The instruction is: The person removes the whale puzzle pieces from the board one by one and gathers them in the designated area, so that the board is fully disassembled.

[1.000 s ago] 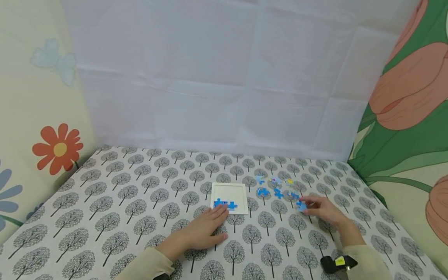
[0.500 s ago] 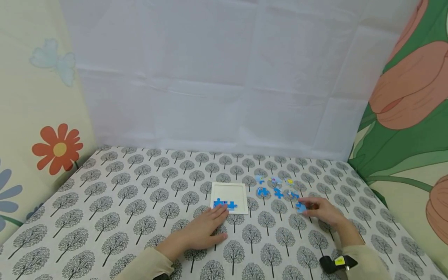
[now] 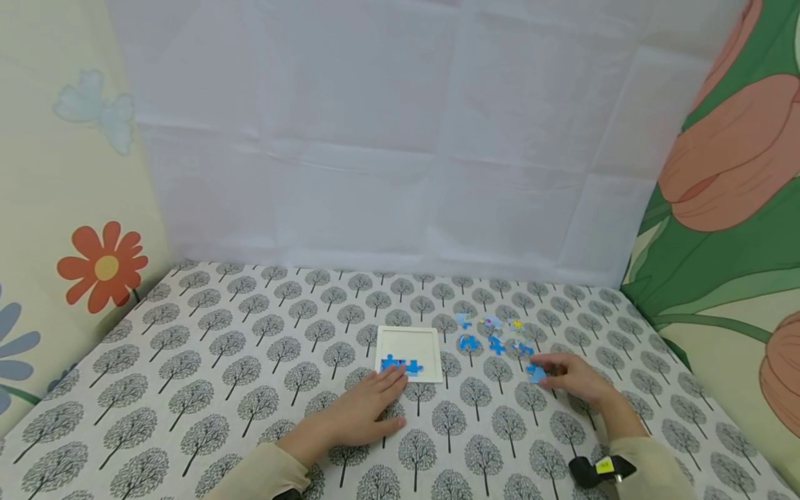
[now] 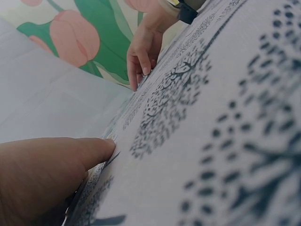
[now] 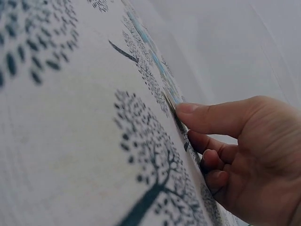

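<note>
A white puzzle tray lies on the tree-print cloth in the head view. Joined blue puzzle pieces line its near left part. My left hand rests flat, fingertips over the tray's near edge and thumb spread on the cloth. To the right, my right hand pinches a blue puzzle piece by its right side, low at the cloth. The right wrist view shows the thumb at the piece's edge, with the piece itself mostly hidden.
Several loose puzzle pieces lie in two rows between the tray and my right hand. A white sheet hangs behind the table. Flower-print panels stand at both sides.
My right hand and its puzzle piece have shifted slightly left and towards me. The left hand and the tray have stayed in place.
</note>
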The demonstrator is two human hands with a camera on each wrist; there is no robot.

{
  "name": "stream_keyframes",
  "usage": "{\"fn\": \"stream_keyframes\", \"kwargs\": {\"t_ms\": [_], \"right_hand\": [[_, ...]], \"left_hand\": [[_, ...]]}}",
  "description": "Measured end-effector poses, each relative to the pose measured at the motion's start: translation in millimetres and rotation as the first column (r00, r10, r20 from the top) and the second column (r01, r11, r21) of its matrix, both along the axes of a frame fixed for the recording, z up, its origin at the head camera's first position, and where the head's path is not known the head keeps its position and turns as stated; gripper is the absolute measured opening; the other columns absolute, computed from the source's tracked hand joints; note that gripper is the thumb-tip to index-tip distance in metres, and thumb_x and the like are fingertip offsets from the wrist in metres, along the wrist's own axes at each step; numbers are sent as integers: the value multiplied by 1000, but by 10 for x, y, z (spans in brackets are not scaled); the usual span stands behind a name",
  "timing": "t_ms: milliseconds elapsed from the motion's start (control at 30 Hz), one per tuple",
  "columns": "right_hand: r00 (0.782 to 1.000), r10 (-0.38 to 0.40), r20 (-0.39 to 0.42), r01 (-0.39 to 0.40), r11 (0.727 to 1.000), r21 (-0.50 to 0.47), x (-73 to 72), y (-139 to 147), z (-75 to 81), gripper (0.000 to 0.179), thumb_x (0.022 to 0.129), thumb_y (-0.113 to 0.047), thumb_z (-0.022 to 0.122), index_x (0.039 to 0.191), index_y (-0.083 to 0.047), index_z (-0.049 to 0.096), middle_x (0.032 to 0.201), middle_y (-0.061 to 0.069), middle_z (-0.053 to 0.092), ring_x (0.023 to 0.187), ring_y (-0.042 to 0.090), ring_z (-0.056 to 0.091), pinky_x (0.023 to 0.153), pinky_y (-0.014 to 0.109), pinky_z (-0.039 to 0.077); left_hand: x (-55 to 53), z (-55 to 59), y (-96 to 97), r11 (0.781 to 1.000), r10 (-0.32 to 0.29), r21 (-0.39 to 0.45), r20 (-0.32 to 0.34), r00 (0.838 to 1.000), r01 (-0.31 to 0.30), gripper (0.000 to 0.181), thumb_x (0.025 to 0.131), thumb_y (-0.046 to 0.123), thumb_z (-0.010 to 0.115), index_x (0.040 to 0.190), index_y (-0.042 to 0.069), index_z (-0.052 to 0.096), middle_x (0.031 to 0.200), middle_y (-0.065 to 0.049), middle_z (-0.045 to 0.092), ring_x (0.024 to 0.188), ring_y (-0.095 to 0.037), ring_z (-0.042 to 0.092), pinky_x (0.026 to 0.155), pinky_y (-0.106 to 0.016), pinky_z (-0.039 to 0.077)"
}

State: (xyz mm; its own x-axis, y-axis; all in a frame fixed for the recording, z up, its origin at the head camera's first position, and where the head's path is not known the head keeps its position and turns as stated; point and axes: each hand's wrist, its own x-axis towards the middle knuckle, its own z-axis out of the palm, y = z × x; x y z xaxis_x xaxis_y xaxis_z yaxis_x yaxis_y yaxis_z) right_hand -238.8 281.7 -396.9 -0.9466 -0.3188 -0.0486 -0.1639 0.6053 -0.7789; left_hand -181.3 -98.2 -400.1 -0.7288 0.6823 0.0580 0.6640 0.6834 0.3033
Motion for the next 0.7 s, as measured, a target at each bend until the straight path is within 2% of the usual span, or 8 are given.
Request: {"fn": "stream_keyframes", "kwargs": {"t_ms": [200,433,700], "right_hand": [[999,40,-20,-39,999,28,-27,16,-32,45,77,-11,65,116,4,51,97,9,50,73,20,39,58,30,38],[1000,13,-27,-12,998,58,-49,-4,-44,44,73,-10,67,114,1,55,97,8,51,78,19,42,63,32,39],[1000,11,-14,-10,999,51,-41,-27,-11,44,74,-10,67,114,1,54,96,8,50,76,19,42,61,32,39]], "left_hand": [[-8,-12,-3,1000,1,-4,-4,1000,-1,64,88,41,42,134,0,25,140,-12,16,127,-27,12,101,-42,12],[-10,-16,-2,1000,5,-9,-7,1000,-5,65,88,42,42,134,0,25,140,-12,16,127,-26,12,101,-42,12],[-5,-6,-6,1000,6,-2,-3,1000,-6,65,88,41,42,134,0,26,140,-12,16,127,-27,12,101,-42,12]]}}
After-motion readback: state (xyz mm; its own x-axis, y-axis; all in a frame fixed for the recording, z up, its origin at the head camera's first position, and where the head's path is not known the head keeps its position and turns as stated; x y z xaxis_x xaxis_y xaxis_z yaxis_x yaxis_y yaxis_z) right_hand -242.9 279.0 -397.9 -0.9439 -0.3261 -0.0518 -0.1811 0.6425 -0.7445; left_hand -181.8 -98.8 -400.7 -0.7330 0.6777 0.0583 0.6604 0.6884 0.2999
